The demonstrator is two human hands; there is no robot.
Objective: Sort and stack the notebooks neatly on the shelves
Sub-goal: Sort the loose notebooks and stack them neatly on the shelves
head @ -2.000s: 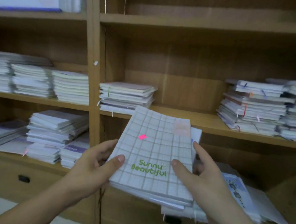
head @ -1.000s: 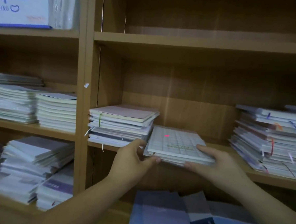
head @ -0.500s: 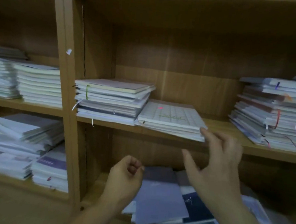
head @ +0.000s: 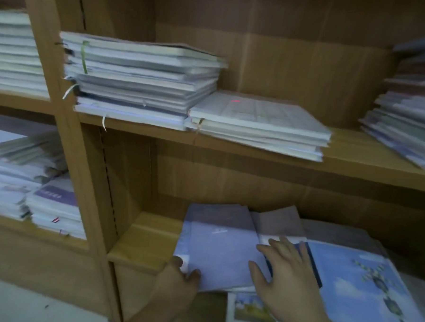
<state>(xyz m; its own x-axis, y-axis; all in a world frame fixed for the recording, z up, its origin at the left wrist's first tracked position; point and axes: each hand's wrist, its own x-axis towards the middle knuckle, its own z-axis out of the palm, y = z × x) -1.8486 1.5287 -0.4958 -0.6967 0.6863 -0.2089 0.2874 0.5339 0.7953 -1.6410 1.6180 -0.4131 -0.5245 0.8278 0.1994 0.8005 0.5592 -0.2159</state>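
Tan wood-grain shelves [head: 255, 160], white grid-lined notebook [head: 258, 115] with pink spot [head: 235, 101], plain lavender notebook [head: 221, 255] below the grid-lined notebook, sky-blue cloud-patterned cover [head: 348, 278] lower right of it.

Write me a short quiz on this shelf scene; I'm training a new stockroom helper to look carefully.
1. Which hand lies flat with straight, spread fingers? A. left hand B. right hand
2. True or false: the grid-covered pile lies on the shelf above both hands.
3. What colour is the notebook that the left hand grips by its near corner?

Key: 1. B; 2. true; 3. purple.
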